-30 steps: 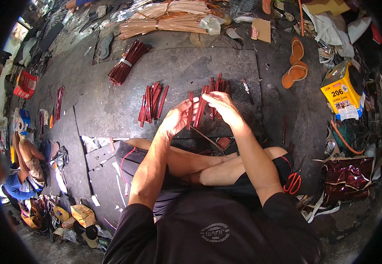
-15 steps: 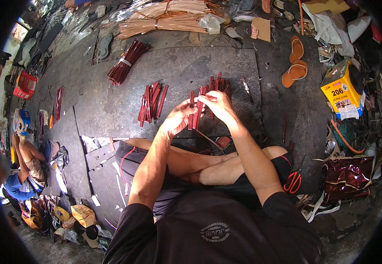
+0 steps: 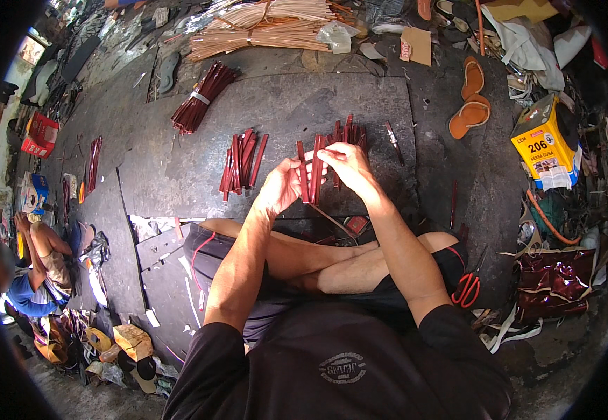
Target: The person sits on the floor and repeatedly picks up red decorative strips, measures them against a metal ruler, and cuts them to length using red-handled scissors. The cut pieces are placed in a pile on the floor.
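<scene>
Two glossy dark red strips stand side by side between my hands, over the dark board in front of my crossed legs. My left hand [image 3: 280, 186] grips the left strip [image 3: 303, 173], its thumb on the strip and some fingers behind. My right hand [image 3: 349, 166] pinches the upper part of the right strip [image 3: 315, 178]. Past my right hand lies a pile of similar strips [image 3: 349, 130], partly hidden by it. To the left of my left hand is another loose pile of red strips [image 3: 237, 165].
A tied bundle of red strips [image 3: 202, 99] lies farther off, before pale bundled sticks [image 3: 258, 38]. A cutter knife [image 3: 393, 143], orange sandals [image 3: 470, 115], red-handled scissors [image 3: 466, 290] and a yellow can [image 3: 544, 143] are to the right. Another person [image 3: 32, 283] sits far left.
The two strips have spread a little farther apart at their tops, the left one now leaning left. My left fingers have shifted slightly; my right hand has hardly moved.
</scene>
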`<state>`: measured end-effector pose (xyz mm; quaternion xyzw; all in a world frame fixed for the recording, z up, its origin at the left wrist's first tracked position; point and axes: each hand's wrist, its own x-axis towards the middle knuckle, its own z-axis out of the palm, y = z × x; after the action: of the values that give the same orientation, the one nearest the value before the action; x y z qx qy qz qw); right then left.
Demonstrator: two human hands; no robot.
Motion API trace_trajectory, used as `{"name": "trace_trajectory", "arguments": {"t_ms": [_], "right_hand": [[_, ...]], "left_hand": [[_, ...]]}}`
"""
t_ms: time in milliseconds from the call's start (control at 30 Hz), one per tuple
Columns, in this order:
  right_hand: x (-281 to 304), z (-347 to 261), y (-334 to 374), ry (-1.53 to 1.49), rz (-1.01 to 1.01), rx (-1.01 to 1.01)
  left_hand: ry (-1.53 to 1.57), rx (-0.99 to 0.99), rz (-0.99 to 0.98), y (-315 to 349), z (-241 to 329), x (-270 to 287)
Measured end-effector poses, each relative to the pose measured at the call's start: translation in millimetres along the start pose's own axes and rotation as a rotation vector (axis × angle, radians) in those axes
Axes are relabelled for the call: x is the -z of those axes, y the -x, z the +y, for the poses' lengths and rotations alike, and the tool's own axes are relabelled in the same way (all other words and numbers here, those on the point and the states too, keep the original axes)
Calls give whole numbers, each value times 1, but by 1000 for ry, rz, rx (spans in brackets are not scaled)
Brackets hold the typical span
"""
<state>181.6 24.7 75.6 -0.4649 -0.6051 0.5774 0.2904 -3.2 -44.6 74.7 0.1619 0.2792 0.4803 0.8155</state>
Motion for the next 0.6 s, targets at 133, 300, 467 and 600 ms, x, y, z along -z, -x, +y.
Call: {"name": "trace_trajectory", "arguments": {"t_ms": [133,300,467,600], "right_hand": [[-4,-8,4,-112,-48,-46],[2,-2,-2,-15,26,-55],[30,10,-8,500,435,47],[3,-17,7,216,-186,14]], "left_hand": [[-16,-18,37,-1,-4,6],[-20,-26,88,1,-5,8],[-104,-75,287,-15,-18,36],[-142,-88,295,1,-10,28]]}}
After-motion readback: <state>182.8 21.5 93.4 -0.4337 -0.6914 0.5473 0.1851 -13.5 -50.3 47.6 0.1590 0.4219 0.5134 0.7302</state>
